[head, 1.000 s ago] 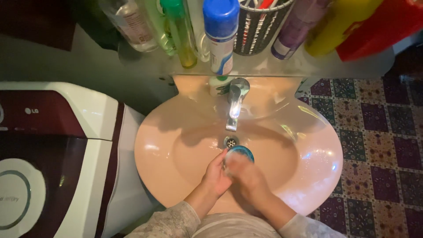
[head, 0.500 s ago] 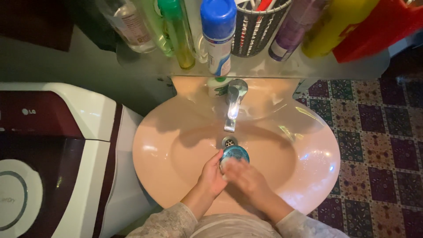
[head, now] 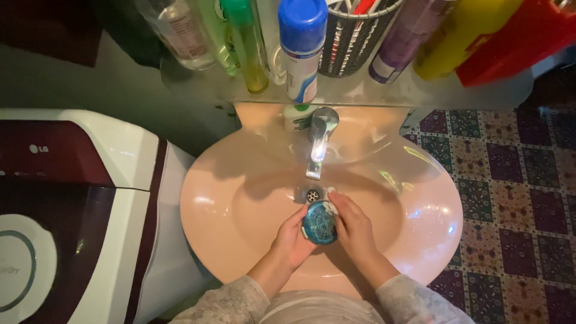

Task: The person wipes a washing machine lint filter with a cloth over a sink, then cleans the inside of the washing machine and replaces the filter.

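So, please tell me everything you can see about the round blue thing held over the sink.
The round blue thing is a small disc, teal-blue and glossy, perhaps glass or plastic, with fine pale marks on its face. It faces up, slightly tilted, over the pink basin just below the drain. The left hand grips its left edge; the right hand holds its right edge, with white bits at the fingertips.

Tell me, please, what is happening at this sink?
A person stands at a pink sink and holds a small round blue-green disc between both hands, just below the drain. The left hand cups it from the left side, and the right hand touches it from the right, with something white at its fingertips. The tap is above; whether water runs cannot be told. Bottles stand on the shelf behind, and a washing machine is on the left.
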